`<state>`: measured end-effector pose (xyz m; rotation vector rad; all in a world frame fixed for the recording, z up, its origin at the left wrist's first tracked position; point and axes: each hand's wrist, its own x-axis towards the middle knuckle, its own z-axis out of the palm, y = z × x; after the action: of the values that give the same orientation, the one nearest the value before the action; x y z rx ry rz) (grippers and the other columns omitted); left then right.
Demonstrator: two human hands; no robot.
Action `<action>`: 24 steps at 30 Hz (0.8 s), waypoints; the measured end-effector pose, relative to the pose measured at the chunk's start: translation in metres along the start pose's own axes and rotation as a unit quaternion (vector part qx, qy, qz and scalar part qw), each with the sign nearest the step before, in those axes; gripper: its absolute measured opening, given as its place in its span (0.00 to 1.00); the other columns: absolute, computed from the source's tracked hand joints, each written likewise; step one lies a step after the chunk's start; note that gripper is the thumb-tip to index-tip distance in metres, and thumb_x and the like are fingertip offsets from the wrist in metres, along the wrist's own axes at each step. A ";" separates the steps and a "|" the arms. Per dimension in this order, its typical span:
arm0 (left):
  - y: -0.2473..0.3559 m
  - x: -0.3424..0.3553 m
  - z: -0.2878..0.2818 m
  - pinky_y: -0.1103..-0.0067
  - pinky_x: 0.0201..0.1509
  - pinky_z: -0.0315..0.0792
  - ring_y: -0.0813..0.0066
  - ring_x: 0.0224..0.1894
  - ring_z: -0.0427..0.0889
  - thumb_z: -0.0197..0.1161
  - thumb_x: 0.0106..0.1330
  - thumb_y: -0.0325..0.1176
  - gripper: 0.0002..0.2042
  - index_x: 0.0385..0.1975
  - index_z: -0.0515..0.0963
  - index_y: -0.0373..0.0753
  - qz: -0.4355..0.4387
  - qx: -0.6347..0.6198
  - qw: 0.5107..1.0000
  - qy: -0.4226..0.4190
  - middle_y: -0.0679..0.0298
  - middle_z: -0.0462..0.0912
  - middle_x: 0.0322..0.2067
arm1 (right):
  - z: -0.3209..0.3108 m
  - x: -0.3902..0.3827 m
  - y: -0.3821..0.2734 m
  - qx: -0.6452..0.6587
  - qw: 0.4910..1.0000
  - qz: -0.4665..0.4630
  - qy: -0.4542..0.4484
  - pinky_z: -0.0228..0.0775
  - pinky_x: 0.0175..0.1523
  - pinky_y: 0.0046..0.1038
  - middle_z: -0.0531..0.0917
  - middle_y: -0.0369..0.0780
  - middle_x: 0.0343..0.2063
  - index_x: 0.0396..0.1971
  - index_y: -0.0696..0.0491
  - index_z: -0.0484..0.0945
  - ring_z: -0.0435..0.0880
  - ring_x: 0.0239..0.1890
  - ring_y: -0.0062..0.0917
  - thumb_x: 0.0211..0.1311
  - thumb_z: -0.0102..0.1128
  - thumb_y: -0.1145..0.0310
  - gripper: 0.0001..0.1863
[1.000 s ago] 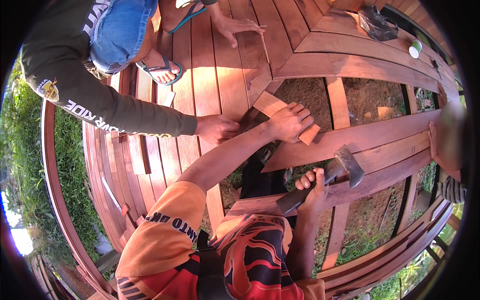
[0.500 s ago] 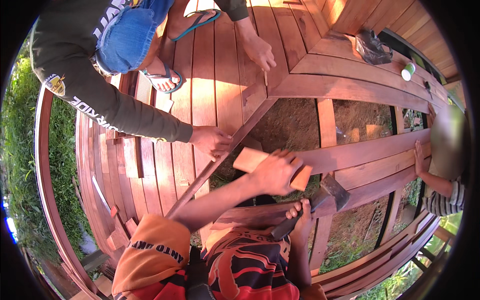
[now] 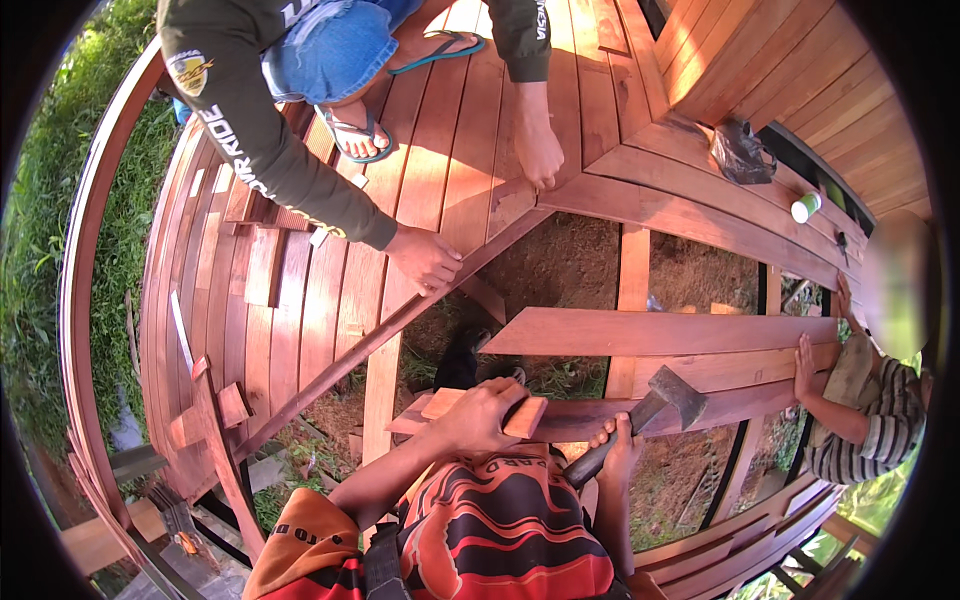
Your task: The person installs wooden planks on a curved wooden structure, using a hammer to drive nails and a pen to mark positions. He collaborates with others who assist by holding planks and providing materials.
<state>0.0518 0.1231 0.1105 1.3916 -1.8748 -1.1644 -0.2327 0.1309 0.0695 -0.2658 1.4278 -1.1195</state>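
Left hand (image 3: 482, 415) gripping wood block (image 3: 525, 418), right hand (image 3: 618, 445) holding axe (image 3: 648, 408)

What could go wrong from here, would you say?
The axe in the right hand has its bare head close to the planks; a slip might nick them.

The block in the left hand could fall through the nearby gap if the grip loosened.

A co-worker's hand touches the planks, so its fingers might get pinched if they shifted.
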 end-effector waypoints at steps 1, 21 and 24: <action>0.002 0.003 -0.001 0.60 0.55 0.75 0.44 0.48 0.80 0.76 0.46 0.41 0.29 0.47 0.76 0.31 0.005 0.006 1.000 0.016 0.46 0.80 0.43 | 0.000 0.004 -0.001 -0.015 1.000 -0.001 -0.004 0.68 0.26 0.26 0.72 0.34 0.26 0.40 0.50 0.71 0.71 0.22 0.19 0.72 0.59 0.64 0.08; -0.089 0.221 0.009 0.66 0.49 0.72 0.57 0.43 0.78 0.73 0.47 0.38 0.22 0.43 0.78 0.40 0.302 0.252 0.919 0.034 0.59 0.76 0.38 | 0.063 -0.001 0.040 0.096 0.993 -0.016 -0.064 0.71 0.31 0.29 0.73 0.39 0.33 0.62 0.51 0.62 0.72 0.26 0.22 0.77 0.51 0.70 0.18; -0.100 0.229 0.006 0.65 0.48 0.72 0.57 0.42 0.78 0.73 0.49 0.38 0.21 0.43 0.78 0.40 0.306 0.254 0.917 0.044 0.59 0.76 0.36 | 0.070 -0.003 0.044 0.068 0.995 -0.039 -0.060 0.70 0.29 0.28 0.73 0.38 0.33 0.62 0.49 0.63 0.72 0.25 0.21 0.77 0.51 0.70 0.18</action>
<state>0.0198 -0.0998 0.0035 0.9283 -2.3973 -0.3115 -0.1517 0.1232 0.0542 -0.2898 1.2381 -1.2380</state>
